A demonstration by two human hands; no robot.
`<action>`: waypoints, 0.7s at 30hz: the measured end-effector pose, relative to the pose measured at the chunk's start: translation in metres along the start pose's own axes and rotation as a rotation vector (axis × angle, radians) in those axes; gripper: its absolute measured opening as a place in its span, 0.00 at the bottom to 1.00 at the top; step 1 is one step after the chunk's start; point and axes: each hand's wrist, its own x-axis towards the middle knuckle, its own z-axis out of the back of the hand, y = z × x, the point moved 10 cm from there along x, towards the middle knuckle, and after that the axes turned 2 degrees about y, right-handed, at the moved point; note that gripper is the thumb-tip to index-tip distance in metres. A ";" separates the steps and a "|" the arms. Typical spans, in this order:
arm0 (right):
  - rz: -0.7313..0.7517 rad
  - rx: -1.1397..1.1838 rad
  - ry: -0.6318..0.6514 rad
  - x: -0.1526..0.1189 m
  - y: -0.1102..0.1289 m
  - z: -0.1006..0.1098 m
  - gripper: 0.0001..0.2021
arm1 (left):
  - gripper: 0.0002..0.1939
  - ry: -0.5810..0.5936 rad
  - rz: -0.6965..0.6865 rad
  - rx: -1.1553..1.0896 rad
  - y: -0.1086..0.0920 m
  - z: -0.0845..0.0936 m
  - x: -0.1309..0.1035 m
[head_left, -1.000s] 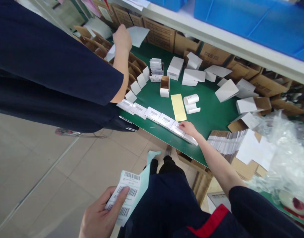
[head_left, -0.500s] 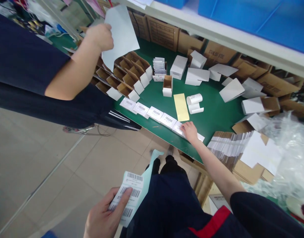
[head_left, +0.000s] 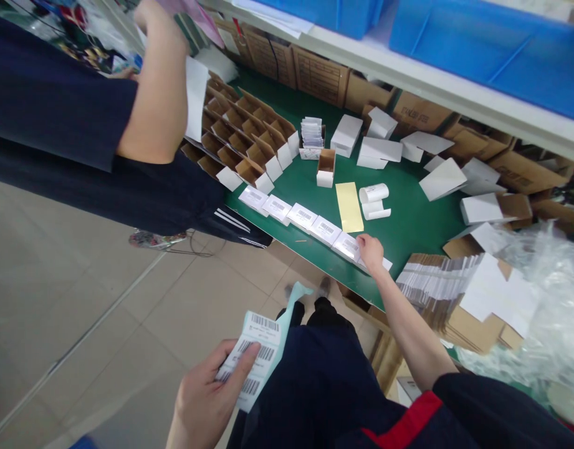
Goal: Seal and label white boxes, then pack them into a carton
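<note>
My left hand [head_left: 209, 390], low in the view, grips a strip of white barcode labels [head_left: 263, 325] on pale green backing, thumb across its front. The backing's tail [head_left: 296, 292] hangs loose toward my legs. My right hand [head_left: 371, 254] is over the row of small flat white boxes along the table's front edge. Its curled fingers are at the right end of a box with a barcode label [head_left: 346, 246]; whether something is pinched in them is hidden. Further left in the row, other boxes [head_left: 301, 216] carry barcode labels too. The rightmost box [head_left: 387, 264] is partly covered by this hand.
A co-worker's arm [head_left: 158, 106] reaches in at left beside a white sheet [head_left: 196, 96] and cardboard dividers [head_left: 249, 146]. Yellow paper [head_left: 349, 207] and a curled white label roll [head_left: 374, 193] lie on the green table. Stacked flat cartons [head_left: 436, 280] stand at right, under a shelf [head_left: 333, 47].
My right hand has slid off the labelled box's face to its right end, uncovering the label. The co-worker's hand has moved up and left with the white sheet. My left hand still grips the strip.
</note>
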 end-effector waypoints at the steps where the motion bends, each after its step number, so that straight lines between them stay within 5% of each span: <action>1: 0.031 0.051 0.012 -0.012 0.020 0.003 0.18 | 0.23 0.002 -0.028 -0.007 -0.006 0.001 -0.001; 5: 0.242 0.301 0.227 -0.097 0.126 0.003 0.19 | 0.17 0.074 -0.220 -0.009 -0.038 0.000 -0.002; 9: 0.419 0.748 0.689 -0.203 0.220 -0.006 0.16 | 0.09 0.144 -0.534 -0.036 -0.069 0.000 -0.009; 13: 0.246 0.972 0.695 -0.231 0.232 -0.005 0.11 | 0.06 0.195 -0.787 -0.009 -0.085 0.003 -0.022; 15: 0.222 1.010 0.646 -0.233 0.228 0.000 0.10 | 0.05 0.194 -0.761 0.024 -0.084 0.004 -0.020; 18: 0.234 0.970 0.561 -0.233 0.220 0.008 0.08 | 0.18 0.194 -0.674 0.101 -0.086 0.000 -0.015; 21: 0.288 0.860 0.420 -0.232 0.211 0.019 0.06 | 0.14 0.225 -0.676 0.127 -0.097 -0.011 -0.016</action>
